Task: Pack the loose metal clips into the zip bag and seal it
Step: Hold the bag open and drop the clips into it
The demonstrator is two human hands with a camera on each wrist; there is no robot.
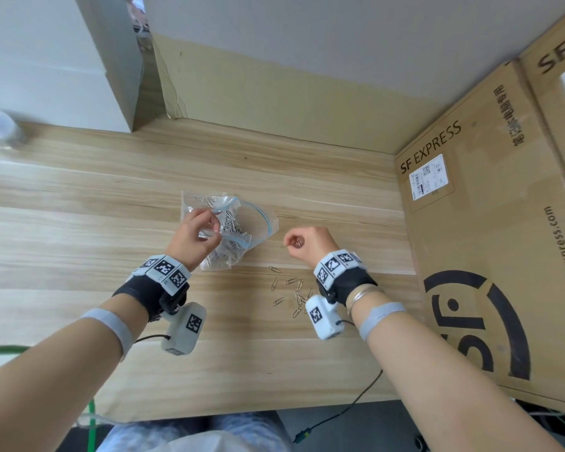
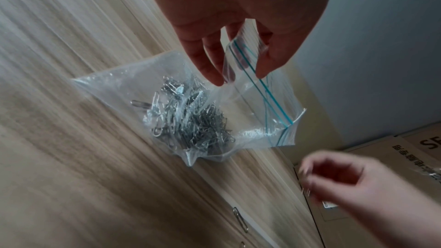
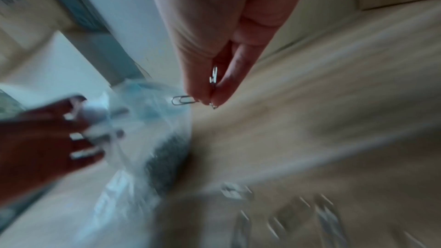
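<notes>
A clear zip bag with a blue seal line lies on the wooden table, a heap of metal clips inside it. My left hand pinches the bag's upper lip and lifts it, so the mouth gapes toward the right. My right hand hovers just right of the mouth, its fingers curled and pinching a few clips; one clip sticks out toward the bag. Several loose clips lie on the table near my right wrist.
Large SF Express cardboard boxes stand along the right side of the table. A white box and a cardboard panel close off the back. A blurred clear object sits at the far left. A cable hangs over the front edge.
</notes>
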